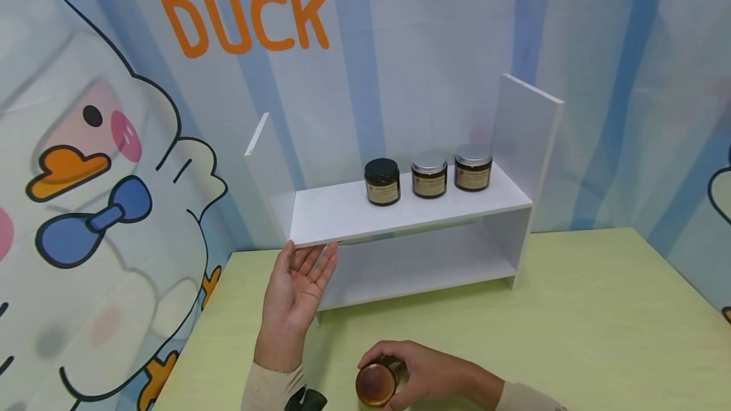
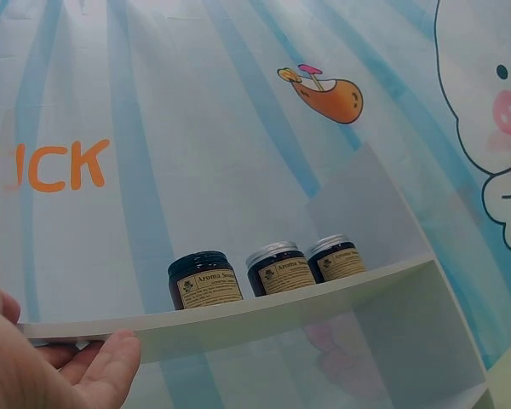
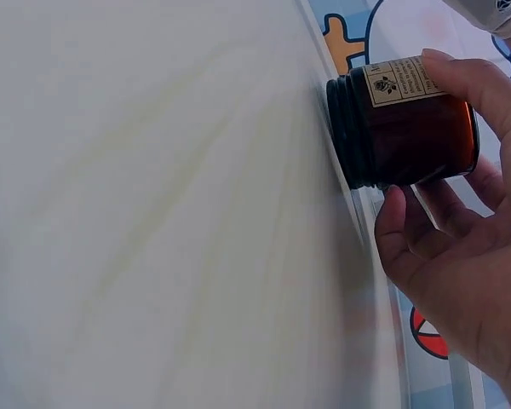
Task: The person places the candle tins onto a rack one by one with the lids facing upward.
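Observation:
A white two-tier shelf stands on the table. My left hand holds its upper board at the front left corner, fingers beneath and thumb by the end. On that board stand three dark labelled jars: one with a black lid and two with silver lids. In front of the shelf, my right hand grips an amber jar turned upside down, its glass base up. The right wrist view shows its paper label and dark ridged end close to the tabletop; contact is unclear.
The pale yellow-green table extends on both sides of the shelf. Upright side panels rise at the ends of the upper board. A blue-striped cloth with duck pictures hangs behind and beside the table.

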Demonstrator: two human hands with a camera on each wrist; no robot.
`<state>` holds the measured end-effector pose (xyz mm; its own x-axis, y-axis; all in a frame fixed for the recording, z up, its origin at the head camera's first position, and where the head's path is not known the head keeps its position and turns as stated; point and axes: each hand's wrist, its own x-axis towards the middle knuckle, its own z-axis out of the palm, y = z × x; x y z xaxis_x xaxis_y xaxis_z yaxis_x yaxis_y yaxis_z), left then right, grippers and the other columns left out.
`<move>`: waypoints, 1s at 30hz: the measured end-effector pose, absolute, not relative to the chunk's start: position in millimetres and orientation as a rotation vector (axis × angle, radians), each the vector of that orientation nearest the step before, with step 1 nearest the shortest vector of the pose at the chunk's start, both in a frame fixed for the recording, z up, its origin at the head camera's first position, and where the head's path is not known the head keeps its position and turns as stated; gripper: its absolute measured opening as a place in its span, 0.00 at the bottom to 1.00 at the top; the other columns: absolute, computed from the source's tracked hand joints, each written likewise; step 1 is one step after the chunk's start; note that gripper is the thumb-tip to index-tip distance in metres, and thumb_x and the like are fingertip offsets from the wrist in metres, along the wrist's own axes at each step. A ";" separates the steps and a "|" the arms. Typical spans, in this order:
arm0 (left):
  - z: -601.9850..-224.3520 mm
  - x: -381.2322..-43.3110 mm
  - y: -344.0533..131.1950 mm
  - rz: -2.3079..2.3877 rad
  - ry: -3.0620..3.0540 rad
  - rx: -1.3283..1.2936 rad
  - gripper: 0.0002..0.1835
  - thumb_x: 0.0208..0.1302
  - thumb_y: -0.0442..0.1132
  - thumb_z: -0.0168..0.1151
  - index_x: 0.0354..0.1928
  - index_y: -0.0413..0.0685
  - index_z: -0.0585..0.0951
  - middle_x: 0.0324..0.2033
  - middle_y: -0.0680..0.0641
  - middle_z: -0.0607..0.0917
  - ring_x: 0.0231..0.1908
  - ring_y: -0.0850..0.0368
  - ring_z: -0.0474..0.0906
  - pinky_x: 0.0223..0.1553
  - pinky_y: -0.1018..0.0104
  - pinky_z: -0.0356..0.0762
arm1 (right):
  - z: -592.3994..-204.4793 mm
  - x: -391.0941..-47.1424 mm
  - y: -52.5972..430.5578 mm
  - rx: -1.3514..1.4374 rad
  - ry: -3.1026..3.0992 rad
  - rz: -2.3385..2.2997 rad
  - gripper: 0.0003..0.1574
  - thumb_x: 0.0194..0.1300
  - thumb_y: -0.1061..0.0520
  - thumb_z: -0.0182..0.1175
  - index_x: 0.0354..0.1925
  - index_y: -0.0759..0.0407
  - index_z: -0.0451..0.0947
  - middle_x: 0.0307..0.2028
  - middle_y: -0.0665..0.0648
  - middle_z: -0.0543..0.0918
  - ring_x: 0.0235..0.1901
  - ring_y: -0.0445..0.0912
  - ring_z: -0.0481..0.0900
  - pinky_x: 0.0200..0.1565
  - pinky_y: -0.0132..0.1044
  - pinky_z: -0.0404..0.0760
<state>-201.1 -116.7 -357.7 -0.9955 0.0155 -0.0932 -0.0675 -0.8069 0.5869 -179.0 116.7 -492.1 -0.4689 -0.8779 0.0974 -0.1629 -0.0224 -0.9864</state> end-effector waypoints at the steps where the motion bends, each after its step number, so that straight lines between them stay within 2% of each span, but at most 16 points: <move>1: -357.7 -201.2 -116.7 2.943 0.959 -0.132 0.26 0.82 0.53 0.43 0.70 0.42 0.65 0.55 0.43 0.78 0.56 0.46 0.83 0.61 0.57 0.80 | -492.1 -178.8 117.5 -1.094 1.673 -1.540 0.33 0.66 0.59 0.70 0.67 0.57 0.71 0.59 0.53 0.80 0.56 0.43 0.80 0.55 0.36 0.83; 7: -358.1 -201.7 -117.6 2.946 0.951 -0.143 0.27 0.82 0.53 0.44 0.70 0.42 0.64 0.55 0.43 0.78 0.57 0.46 0.83 0.61 0.56 0.80 | -493.2 -178.7 122.2 -1.079 1.719 -1.534 0.36 0.63 0.58 0.72 0.66 0.57 0.71 0.58 0.50 0.80 0.56 0.44 0.79 0.56 0.36 0.82; 21: -357.6 -200.7 -117.2 2.942 0.961 -0.118 0.26 0.82 0.53 0.43 0.69 0.43 0.65 0.54 0.44 0.79 0.56 0.46 0.83 0.61 0.57 0.80 | -494.5 -177.7 133.0 -1.031 1.712 -1.566 0.38 0.64 0.54 0.72 0.67 0.59 0.69 0.60 0.55 0.79 0.57 0.47 0.79 0.58 0.37 0.80; 30: -358.6 -200.6 -117.3 2.945 0.961 -0.105 0.25 0.82 0.52 0.44 0.68 0.42 0.66 0.54 0.44 0.79 0.56 0.47 0.83 0.61 0.57 0.80 | -496.1 -175.3 137.3 -0.962 1.668 -1.617 0.39 0.64 0.57 0.72 0.68 0.62 0.66 0.60 0.57 0.77 0.57 0.49 0.79 0.57 0.38 0.82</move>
<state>-200.6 -117.3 -358.6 -0.9968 0.0191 -0.0777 -0.0612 -0.8068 0.5877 -175.3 137.3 -496.1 -0.5444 -0.8370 0.0557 -0.0816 -0.0132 -0.9966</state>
